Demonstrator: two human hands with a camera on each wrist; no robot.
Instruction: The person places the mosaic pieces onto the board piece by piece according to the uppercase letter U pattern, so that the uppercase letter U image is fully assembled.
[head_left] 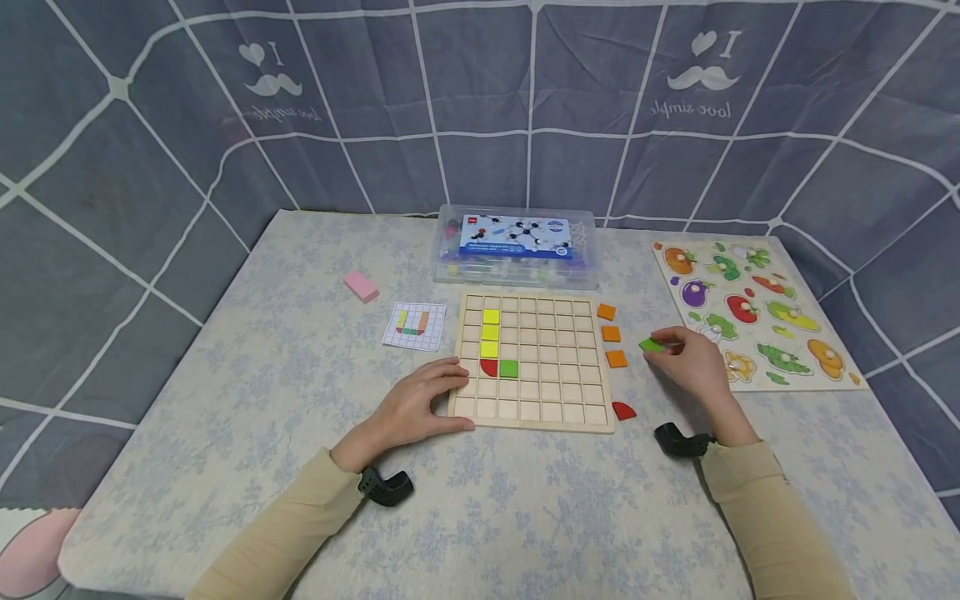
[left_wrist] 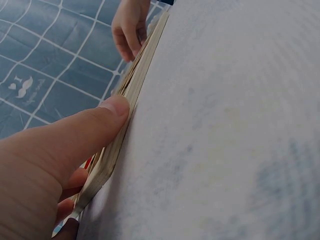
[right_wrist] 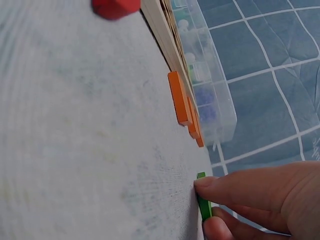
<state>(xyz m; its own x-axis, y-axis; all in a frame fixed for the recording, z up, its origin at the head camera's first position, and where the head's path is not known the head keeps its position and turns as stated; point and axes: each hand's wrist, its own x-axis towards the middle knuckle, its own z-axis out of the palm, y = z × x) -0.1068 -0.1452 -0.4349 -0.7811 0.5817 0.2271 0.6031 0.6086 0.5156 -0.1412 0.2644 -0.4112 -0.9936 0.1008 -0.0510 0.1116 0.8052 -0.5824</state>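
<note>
Near the middle of the table lies a wooden grid board [head_left: 558, 387]. Set in it are several yellow squares [head_left: 490, 332], a red quarter-circle [head_left: 488, 367] and a green square [head_left: 509, 369]. My left hand [head_left: 412, 404] holds the board's near left corner, thumb [left_wrist: 107, 117] on the front edge and fingers at the left side. To the right of the board, my right hand [head_left: 692, 362] pinches a green block [right_wrist: 204, 202] between thumb and fingers, close to the tabletop. Beside the board's right edge are orange squares [head_left: 611, 334] and a loose red quarter-circle [head_left: 622, 411].
A pattern card [head_left: 415, 326] with a coloured U shape lies left of the board, a pink block [head_left: 362, 287] beyond it. Behind the board stands a clear plastic box [head_left: 517, 271]. A vegetable puzzle board [head_left: 757, 317] occupies the right side.
</note>
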